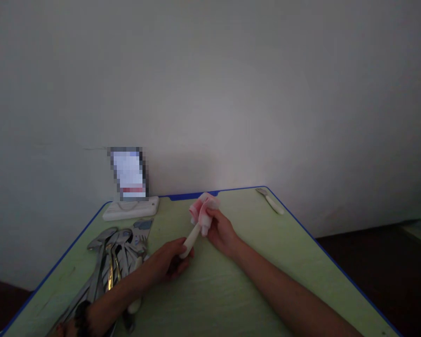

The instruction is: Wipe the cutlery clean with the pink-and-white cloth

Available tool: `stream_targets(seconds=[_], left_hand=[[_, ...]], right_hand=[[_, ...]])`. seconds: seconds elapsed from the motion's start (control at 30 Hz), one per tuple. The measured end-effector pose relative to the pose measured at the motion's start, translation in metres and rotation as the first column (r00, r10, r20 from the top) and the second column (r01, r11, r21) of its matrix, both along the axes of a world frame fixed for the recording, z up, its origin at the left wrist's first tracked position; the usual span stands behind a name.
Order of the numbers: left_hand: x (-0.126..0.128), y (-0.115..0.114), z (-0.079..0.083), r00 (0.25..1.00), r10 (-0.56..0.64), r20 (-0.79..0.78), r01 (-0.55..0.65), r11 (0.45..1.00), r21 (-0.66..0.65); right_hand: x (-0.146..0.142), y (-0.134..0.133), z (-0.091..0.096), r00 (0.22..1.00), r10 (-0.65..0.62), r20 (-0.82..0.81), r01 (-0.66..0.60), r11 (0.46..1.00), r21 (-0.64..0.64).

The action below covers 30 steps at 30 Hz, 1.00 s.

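Note:
My left hand (177, 257) is closed round the white handle (190, 241) of a piece of cutlery, tilted up and to the right. Its head is hidden inside a pink and white cloth (205, 210), so I cannot tell its kind. My right hand (222, 231) pinches that cloth around the upper end, thumb on top. Under and beside my left forearm lies a pile of metal cutlery (103, 262), with spoons, forks and gold-coloured handles among it. A fork with a white handle (272, 202) rests alone by the far right corner.
A phone (129, 173), its screen blurred, leans upright at the back left on a white stand (131, 209). The green table (231, 299) has a blue edge and meets a grey wall (231, 93) behind.

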<state>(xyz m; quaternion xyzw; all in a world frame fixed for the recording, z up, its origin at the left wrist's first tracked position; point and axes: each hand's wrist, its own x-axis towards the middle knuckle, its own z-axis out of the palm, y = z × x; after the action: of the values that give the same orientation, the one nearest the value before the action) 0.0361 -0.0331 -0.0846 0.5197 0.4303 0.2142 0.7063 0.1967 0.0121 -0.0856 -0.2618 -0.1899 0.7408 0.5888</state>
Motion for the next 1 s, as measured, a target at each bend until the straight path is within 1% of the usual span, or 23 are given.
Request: stream_targets(seconds=[0.1,0.2,0.4,0.53,0.63,0.7,0.83,1.0], left_hand=[[-0.0009,0.0006,-0.001,1.0,-0.013,0.027,0.013,1.0,0.004],[-0.0023,0.0018,-0.0016,0.998,-0.037,0.056,0.037,0.999,0.004],[-0.002,0.0024,0.0024,0.999,-0.036,0.026,0.036,0.999,-0.022],[-0.002,0.0012,0.0046,0.999,-0.04,0.022,0.041,0.999,-0.033],[-0.0032,0.001,0.0035,0.998,-0.043,0.036,0.042,0.999,0.004],[-0.0042,0.0016,0.0018,0.998,-0.06,0.032,0.06,0.998,0.024],[-0.0054,0.0026,-0.0006,0.997,-0.074,0.027,0.074,0.997,0.024],[-0.0049,-0.0006,0.0037,0.998,-0.063,0.005,0.062,0.995,0.083]], right_hand=[[0.0015,-0.0002,-0.0037,0.998,0.035,0.058,-0.036,0.999,0.017],[0.001,-0.0008,-0.0046,0.996,0.03,0.089,-0.033,0.999,0.033],[-0.0013,-0.0016,-0.0022,0.997,0.009,0.071,-0.012,0.999,0.05],[-0.0005,-0.0004,-0.0028,0.997,0.033,0.071,-0.035,0.999,0.035],[-0.0002,0.0001,-0.0028,0.994,0.084,0.067,-0.084,0.996,-0.012],[-0.0003,-0.0002,-0.0024,0.992,0.109,0.061,-0.108,0.994,-0.021],[-0.0008,-0.0013,-0.002,0.988,0.133,0.074,-0.134,0.991,0.001],[-0.0007,-0.0008,-0.0044,0.986,0.132,0.103,-0.136,0.99,0.033]])
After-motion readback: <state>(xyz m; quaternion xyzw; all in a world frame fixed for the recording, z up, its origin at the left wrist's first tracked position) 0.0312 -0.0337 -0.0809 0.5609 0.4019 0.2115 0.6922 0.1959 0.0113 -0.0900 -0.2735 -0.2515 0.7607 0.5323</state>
